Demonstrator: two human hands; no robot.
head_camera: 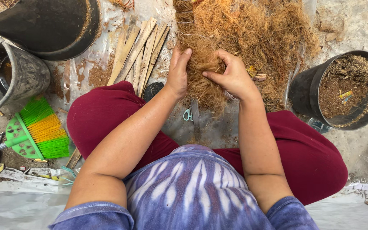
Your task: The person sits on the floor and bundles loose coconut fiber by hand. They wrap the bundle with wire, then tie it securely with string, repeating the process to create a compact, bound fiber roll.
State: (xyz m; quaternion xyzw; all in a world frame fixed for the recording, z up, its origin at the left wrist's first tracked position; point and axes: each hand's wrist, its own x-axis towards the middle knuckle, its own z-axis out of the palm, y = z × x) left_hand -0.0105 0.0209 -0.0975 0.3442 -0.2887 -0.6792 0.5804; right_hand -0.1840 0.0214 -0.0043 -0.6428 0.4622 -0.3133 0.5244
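Observation:
A big heap of brown coconut fibre point(252, 38) lies on the ground in front of my knees. My left hand point(177, 72) grips a hanging tuft of that fibre point(203, 81) from its left side. On the tuft's right side, my right hand point(234, 76) pinches it with thumb and fingers. Both hands press the same clump between them, just above my lap. Under the tuft lies a pair of scissors point(191, 115) with pale green handles, partly hidden by the fibre.
A bundle of flat bamboo slats point(139, 51) lies left of the fibre. A black pot point(341, 91) with brown husk stands at right; a large black pot point(52, 25) and a grey bucket point(18, 72) at upper left. A green-orange broom point(39, 130) lies at left.

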